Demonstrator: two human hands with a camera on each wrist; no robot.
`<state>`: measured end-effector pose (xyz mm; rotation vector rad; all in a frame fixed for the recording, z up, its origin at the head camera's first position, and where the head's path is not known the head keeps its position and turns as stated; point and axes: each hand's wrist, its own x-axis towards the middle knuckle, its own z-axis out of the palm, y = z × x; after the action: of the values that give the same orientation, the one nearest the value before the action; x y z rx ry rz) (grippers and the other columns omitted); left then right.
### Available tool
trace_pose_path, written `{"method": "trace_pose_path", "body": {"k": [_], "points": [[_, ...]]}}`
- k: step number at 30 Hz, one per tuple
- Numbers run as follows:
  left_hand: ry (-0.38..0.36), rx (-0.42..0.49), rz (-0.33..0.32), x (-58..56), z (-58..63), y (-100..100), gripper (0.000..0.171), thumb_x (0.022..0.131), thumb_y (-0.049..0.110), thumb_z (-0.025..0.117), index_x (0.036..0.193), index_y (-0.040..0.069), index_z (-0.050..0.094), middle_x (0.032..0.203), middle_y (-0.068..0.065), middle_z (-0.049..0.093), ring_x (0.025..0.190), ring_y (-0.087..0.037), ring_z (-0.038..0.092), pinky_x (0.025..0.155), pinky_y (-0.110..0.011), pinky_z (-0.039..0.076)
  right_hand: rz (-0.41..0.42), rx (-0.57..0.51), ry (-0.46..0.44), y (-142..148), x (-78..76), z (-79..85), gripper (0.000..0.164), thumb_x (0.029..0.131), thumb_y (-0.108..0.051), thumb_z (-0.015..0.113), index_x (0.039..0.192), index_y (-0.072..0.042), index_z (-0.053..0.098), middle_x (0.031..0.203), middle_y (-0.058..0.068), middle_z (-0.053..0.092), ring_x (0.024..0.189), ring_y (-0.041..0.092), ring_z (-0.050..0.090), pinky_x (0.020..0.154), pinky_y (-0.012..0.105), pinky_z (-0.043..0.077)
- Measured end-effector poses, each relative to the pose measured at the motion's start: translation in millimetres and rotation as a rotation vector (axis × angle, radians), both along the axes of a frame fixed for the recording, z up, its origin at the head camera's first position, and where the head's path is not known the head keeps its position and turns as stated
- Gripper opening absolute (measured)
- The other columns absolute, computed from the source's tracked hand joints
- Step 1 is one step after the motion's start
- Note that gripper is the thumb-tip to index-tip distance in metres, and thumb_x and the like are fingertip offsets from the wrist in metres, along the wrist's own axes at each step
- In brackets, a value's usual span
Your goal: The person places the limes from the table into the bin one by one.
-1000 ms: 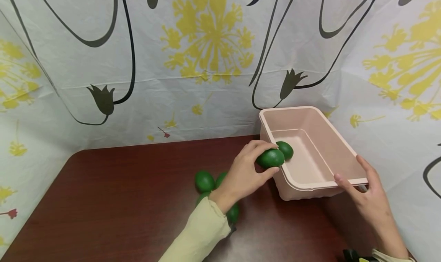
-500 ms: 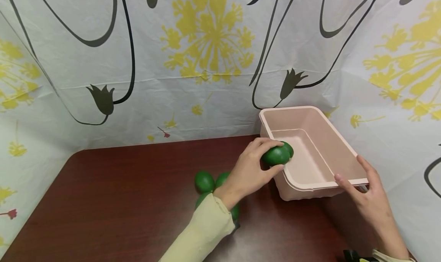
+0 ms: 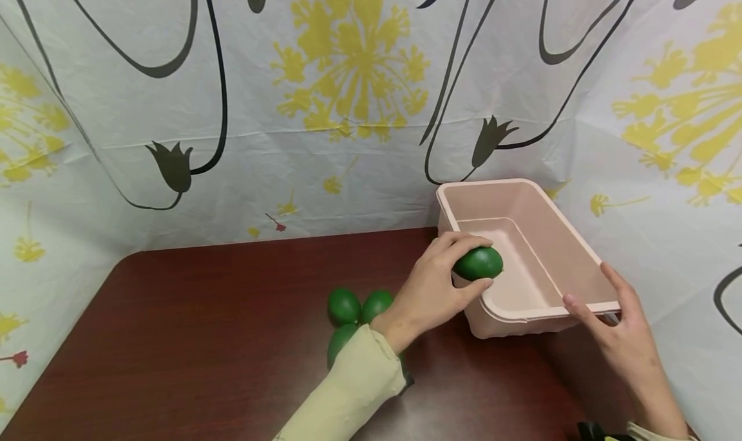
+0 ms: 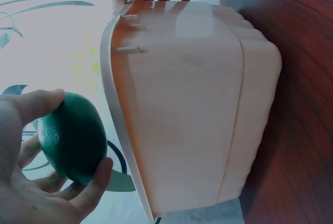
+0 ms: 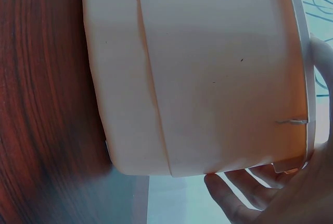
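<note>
My left hand (image 3: 431, 286) pinches a green lime (image 3: 478, 262) between thumb and fingers, over the left rim of a pale pink plastic bin (image 3: 522, 313). In the left wrist view, the lime (image 4: 74, 138) shows whole beside the bin's rim, apart from it. My right hand (image 3: 623, 331) grips the bin's near right corner, thumb at the rim; the right wrist view shows its fingers (image 5: 229, 198) bent round the outside wall. Several more limes (image 3: 344, 306) lie grouped on the table beneath my left forearm, partly hidden by the sleeve.
The dark reddish wooden table (image 3: 203, 338) runs left of the bin. A white cloth (image 3: 359, 190) printed with yellow flowers hangs behind and along both sides. The bin stands close to this cloth at the back right.
My left hand has carried the lime a little rightward, from outside the rim to over it. Another lime, seen inside the bin before, is now hidden behind it. My right hand has stayed put.
</note>
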<state>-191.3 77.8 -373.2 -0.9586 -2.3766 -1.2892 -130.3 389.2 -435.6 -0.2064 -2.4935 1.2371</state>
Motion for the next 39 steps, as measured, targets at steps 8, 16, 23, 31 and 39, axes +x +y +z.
{"method": "trace_pose_path", "body": {"k": [8,16,23,31,39], "points": [[0.002,-0.017,-0.011,1.2,2.5,5,0.051,0.092,0.027,0.081,0.139,0.028,0.063,0.138,0.006,0.057,0.122,-0.007,0.058,0.101,-0.011,0.046,0.000,-0.003,0.007,-1,0.2,0.4,0.087,0.098,-0.027,0.070,0.167,-0.034,0.018,0.175,0.014,0.013,0.148,-0.004,0.022,0.108,0.001,0.014],[0.028,-0.039,-0.015,1.6,4.0,10,0.050,0.092,0.029,0.081,0.138,0.027,0.063,0.139,0.006,0.056,0.125,-0.008,0.058,0.103,-0.010,0.044,-0.007,-0.002,0.001,0,1.5,1.1,0.087,0.098,-0.027,0.070,0.167,-0.035,0.018,0.176,0.012,0.013,0.143,-0.009,0.024,0.102,-0.003,0.016],[0.044,-0.035,-0.019,1.6,3.0,15,0.049,0.091,0.028,0.082,0.136,0.027,0.064,0.137,0.007,0.057,0.124,-0.006,0.057,0.100,-0.006,0.041,-0.001,-0.010,-0.019,-1,2.2,0.1,0.088,0.099,-0.028,0.069,0.167,-0.036,0.015,0.176,0.012,0.009,0.153,0.004,0.019,0.109,0.002,0.013],[0.095,-0.057,-0.011,0.7,1.5,21,0.049,0.091,0.029,0.082,0.136,0.026,0.064,0.135,0.007,0.058,0.122,-0.004,0.057,0.101,-0.002,0.035,-0.010,-0.011,-0.006,-2,2.7,0.3,0.087,0.098,-0.027,0.070,0.167,-0.035,0.017,0.176,0.013,0.011,0.149,-0.003,0.021,0.110,0.002,0.014],[0.125,-0.099,0.009,0.3,1.7,24,0.050,0.091,0.031,0.082,0.137,0.028,0.064,0.137,0.008,0.058,0.125,-0.003,0.056,0.102,-0.001,0.034,-0.013,-0.018,-0.022,-3,3.4,0.7,0.087,0.098,-0.028,0.069,0.167,-0.037,0.016,0.176,0.010,0.010,0.152,0.003,0.020,0.108,0.001,0.014]]}}
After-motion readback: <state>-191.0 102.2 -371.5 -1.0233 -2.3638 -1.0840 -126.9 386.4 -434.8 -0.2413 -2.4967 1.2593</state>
